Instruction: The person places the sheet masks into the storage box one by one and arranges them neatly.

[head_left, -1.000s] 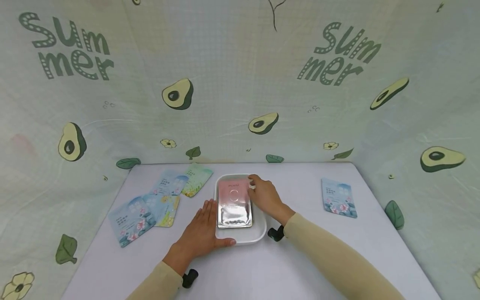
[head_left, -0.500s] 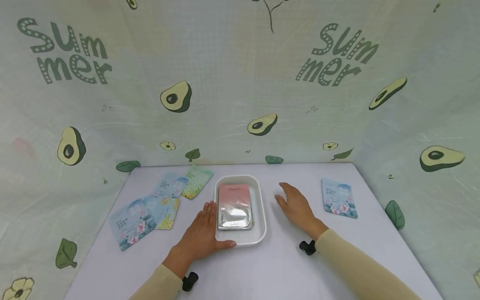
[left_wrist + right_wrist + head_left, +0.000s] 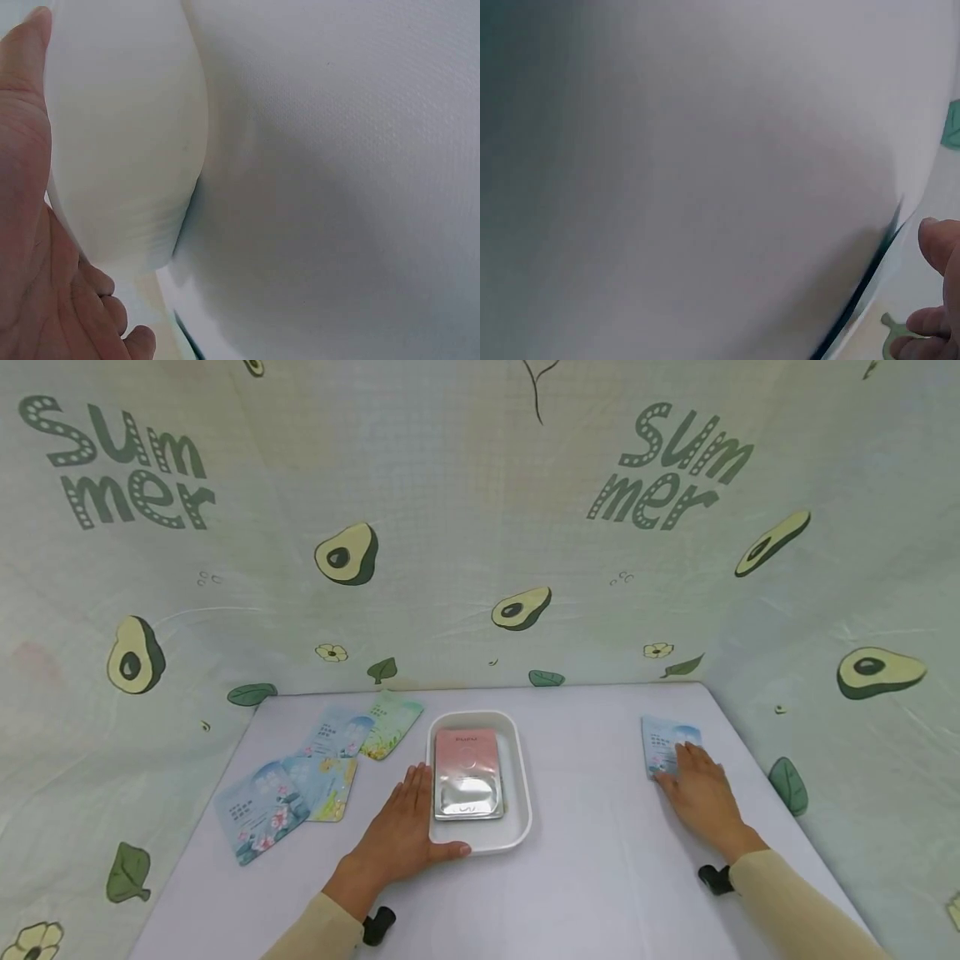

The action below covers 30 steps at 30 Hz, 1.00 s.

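Observation:
In the head view a white tray [image 3: 495,837] stands mid-table, with a pink and silver face mask sachet [image 3: 468,764] lying in it. Under that sachet, edges of others show. My left hand [image 3: 397,831] rests along the tray's left side, fingers straight and thumb at the front rim; the left wrist view shows palm and thumb against the tray wall [image 3: 127,135]. At the right, my right hand [image 3: 701,793] is over a light blue face mask sachet [image 3: 662,735] and covers its lower right part. In the right wrist view its thumb [image 3: 939,244] is just above the sachet's edge.
Left of the tray lie several flat sachets: a green one [image 3: 392,724], a blue one [image 3: 337,732], a yellow-blue one [image 3: 335,785] and a blue floral one [image 3: 258,810], some overlapping. A printed cloth [image 3: 450,485] rises behind the white table [image 3: 585,877].
My right hand has left the pink and silver sachet in the tray and moved right to the blue sachet. My left hand has stayed at the tray.

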Each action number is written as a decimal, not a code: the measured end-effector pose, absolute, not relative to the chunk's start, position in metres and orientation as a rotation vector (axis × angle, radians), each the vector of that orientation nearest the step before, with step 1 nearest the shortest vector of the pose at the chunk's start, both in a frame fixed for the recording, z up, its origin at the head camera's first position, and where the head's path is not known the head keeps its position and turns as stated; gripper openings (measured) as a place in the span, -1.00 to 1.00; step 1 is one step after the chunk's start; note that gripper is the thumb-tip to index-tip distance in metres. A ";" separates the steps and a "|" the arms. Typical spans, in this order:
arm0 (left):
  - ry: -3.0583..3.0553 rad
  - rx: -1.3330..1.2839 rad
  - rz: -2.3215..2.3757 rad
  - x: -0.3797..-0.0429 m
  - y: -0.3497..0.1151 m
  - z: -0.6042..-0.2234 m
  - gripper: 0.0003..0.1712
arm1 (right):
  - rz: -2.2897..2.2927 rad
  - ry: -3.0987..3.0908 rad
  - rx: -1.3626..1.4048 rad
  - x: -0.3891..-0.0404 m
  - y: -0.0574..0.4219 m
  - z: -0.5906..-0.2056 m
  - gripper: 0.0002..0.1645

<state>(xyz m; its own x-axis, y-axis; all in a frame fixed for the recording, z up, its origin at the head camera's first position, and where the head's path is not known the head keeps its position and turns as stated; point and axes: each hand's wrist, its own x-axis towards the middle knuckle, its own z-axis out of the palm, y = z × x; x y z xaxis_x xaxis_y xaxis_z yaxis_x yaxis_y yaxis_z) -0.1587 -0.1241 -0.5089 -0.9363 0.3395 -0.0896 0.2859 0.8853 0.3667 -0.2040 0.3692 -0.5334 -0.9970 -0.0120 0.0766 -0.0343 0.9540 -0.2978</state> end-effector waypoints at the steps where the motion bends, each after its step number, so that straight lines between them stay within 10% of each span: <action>1: 2.900 0.485 0.535 -0.159 -0.124 -0.509 0.60 | 0.461 -3.044 0.009 -0.203 0.375 -0.533 -0.11; 30: 2.896 0.506 0.532 -0.158 -0.126 -0.510 0.60 | 0.489 -3.203 -0.004 -0.220 0.362 -0.542 -0.17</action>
